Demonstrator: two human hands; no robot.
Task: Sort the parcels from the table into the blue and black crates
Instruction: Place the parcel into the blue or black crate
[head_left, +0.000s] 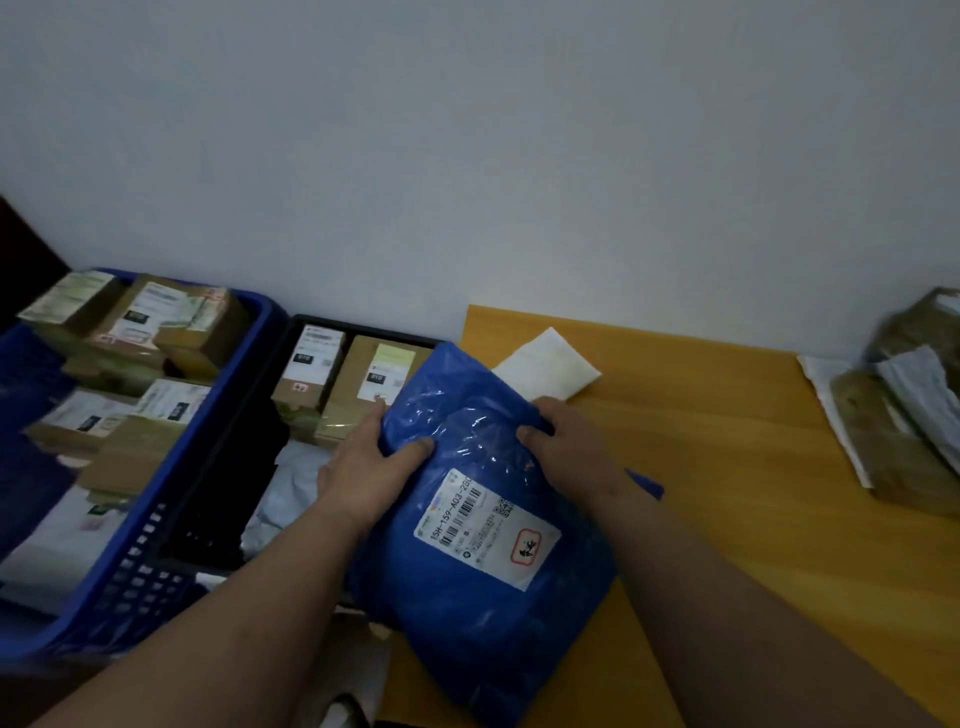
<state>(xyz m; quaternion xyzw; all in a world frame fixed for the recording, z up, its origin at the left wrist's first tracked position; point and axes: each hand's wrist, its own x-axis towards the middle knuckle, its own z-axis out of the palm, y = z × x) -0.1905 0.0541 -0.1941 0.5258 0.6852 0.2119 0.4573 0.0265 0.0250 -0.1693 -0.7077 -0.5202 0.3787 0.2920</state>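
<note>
A blue plastic mailer parcel (467, 571) with a white shipping label is held in both hands at the table's left edge, partly over the black crate (208, 499). My left hand (369, 462) grips its left edge, thumb on top. My right hand (566, 441) grips its upper right part with curled fingers. The black crate holds cardboard boxes at its far end and pale bags lower down. The blue crate (171, 509) to the left is filled with several labelled cardboard boxes.
The yellow wooden table (727, 467) runs to the right. A white padded parcel (550, 364) lies just behind the blue mailer. Brownish wrapped parcels (904, 415) are piled at the far right edge. A grey wall stands behind everything.
</note>
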